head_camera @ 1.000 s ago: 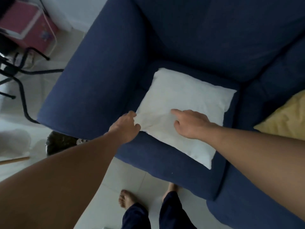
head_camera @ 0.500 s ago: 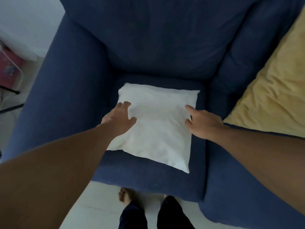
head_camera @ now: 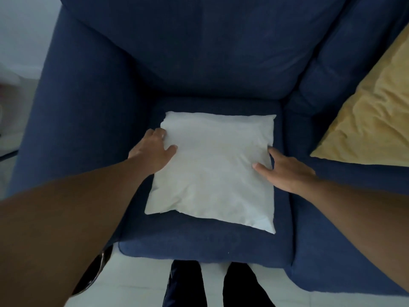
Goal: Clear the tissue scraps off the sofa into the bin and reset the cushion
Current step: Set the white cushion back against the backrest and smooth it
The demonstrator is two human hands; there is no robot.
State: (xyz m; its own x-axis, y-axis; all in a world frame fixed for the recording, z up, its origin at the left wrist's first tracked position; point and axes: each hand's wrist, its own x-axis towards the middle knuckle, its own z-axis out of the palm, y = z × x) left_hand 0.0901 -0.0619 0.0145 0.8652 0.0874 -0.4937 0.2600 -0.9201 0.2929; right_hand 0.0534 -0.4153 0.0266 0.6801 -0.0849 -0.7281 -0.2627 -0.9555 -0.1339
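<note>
A white square cushion (head_camera: pixel 212 171) lies flat on the seat of the dark blue sofa (head_camera: pixel 199 247). My left hand (head_camera: pixel 152 151) grips the cushion's left edge, thumb on top and fingers curled at the side. On the opposite edge, my right hand (head_camera: pixel 285 171) holds it the same way, thumb on top. I see no tissue scraps on the seat. A dark round bin (head_camera: pixel 95 273) with a shiny rim stands on the floor at the lower left, mostly hidden behind my left forearm.
A yellow cushion (head_camera: pixel 371 107) lies on the sofa seat to the right. The blue armrest (head_camera: pixel 84 107) rises on the left. My legs in dark trousers (head_camera: pixel 188 286) stand on the pale tiled floor (head_camera: pixel 141 282) in front of the seat.
The cushion has turned square to the seat. My left hand slid from its near corner to its left edge, and my right hand went from its top to its right edge.
</note>
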